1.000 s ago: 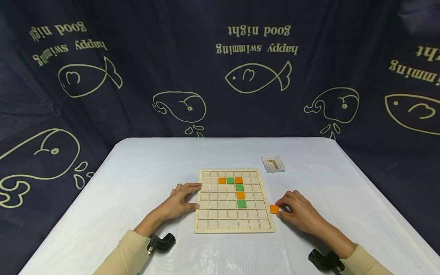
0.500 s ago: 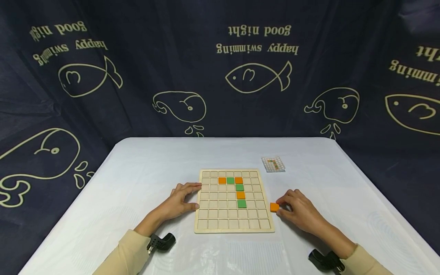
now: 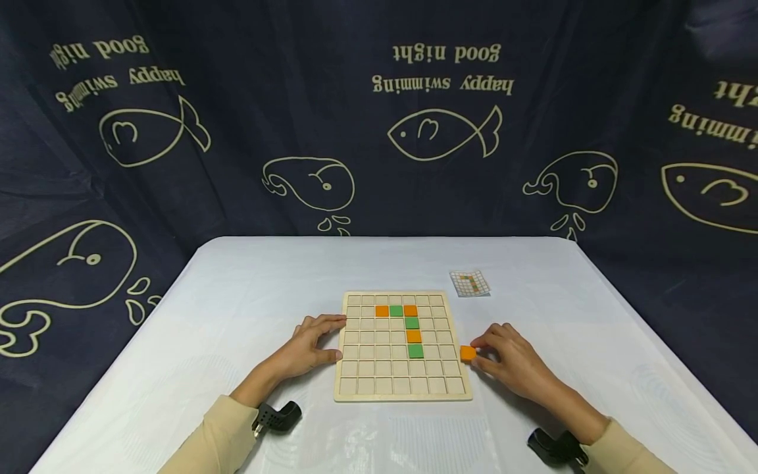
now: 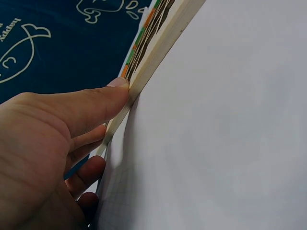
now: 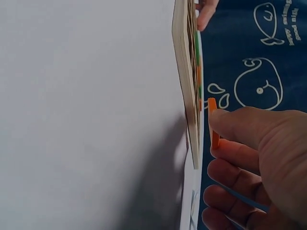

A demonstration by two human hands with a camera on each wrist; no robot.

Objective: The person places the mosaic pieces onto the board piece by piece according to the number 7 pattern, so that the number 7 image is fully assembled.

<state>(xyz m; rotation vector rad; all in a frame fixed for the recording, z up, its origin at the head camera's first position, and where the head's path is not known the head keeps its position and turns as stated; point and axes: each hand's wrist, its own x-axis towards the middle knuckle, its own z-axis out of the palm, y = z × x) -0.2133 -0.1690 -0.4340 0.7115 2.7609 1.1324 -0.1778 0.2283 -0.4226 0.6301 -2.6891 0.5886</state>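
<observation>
A wooden grid board [image 3: 379,388] lies flat on the table, with orange and green square tiles in some of its cells. My left hand [image 3: 310,347] rests at the board's left edge, its fingertips and thumb touching the rim; in the left wrist view the thumb [image 4: 103,103] lies against the edge. Over by the right edge, my right hand [image 3: 514,361] pinches an orange tile [image 3: 468,353] between thumb and fingers. The right wrist view shows this tile [image 5: 214,124] edge-on, held clear of the board's side.
A small printed card [image 3: 470,284] showing a coloured grid pattern lies beyond the board's upper right corner. White cloth [image 3: 266,263] covers the table. A dark curtain [image 3: 379,197] with fish and whale drawings hangs behind it.
My right hand has moved slightly left and away from me, bringing the pinched orange tile up to the board's right edge. The left hand stays put.
</observation>
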